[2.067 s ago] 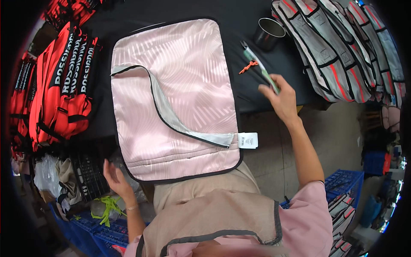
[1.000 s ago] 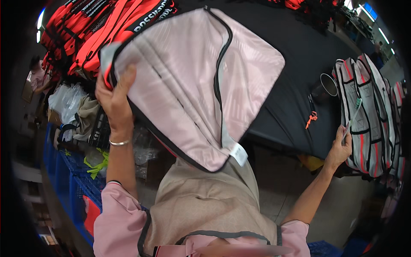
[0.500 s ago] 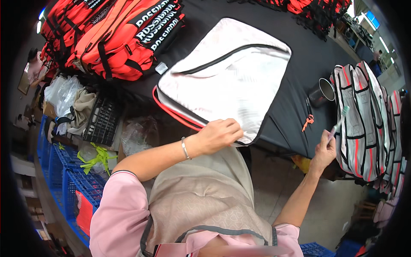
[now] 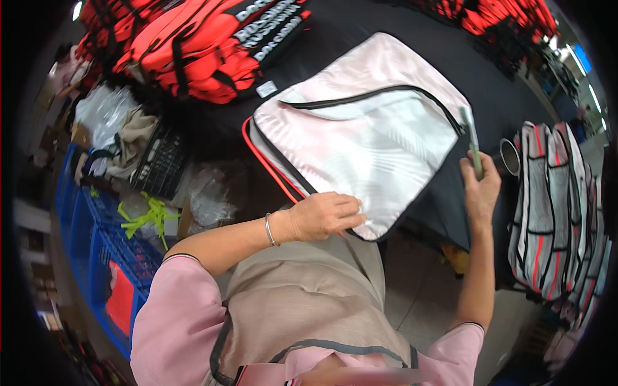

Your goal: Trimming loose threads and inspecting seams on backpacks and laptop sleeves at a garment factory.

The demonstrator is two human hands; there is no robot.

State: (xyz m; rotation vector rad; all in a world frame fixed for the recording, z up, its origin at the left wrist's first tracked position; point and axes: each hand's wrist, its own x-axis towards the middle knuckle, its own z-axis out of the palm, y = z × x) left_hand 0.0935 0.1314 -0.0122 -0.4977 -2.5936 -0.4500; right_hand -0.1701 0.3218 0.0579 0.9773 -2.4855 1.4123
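Observation:
A pale white-pink fabric bag (image 4: pixel 360 151) lies on the black-covered table in front of me. A curved black zipper (image 4: pixel 360 101) crosses its upper face, and red and black piping runs along its left side. My left hand (image 4: pixel 328 213) is closed on the bag's near edge, fingers curled over the fabric beside the near corner. In my right hand (image 4: pixel 481 190) is a toothbrush (image 4: pixel 475 143), held upright by its greenish handle. Its bristle head is at the bag's right corner, close to the zipper's end; motion blur hides whether it touches.
Red and black bags (image 4: pixel 199 58) are piled at the far left. Grey bags with red stripes (image 4: pixel 547 212) stand at the right, beside a metal cup (image 4: pixel 510 156). Blue crates (image 4: pixel 122 257), a black basket (image 4: pixel 158 161) and clear plastic wrap (image 4: pixel 212 196) are at the left.
My right hand has brought the toothbrush left and away from me, from beside the grey bags to the bag's right corner. My left hand stays on the near edge. The whole view has shifted slightly.

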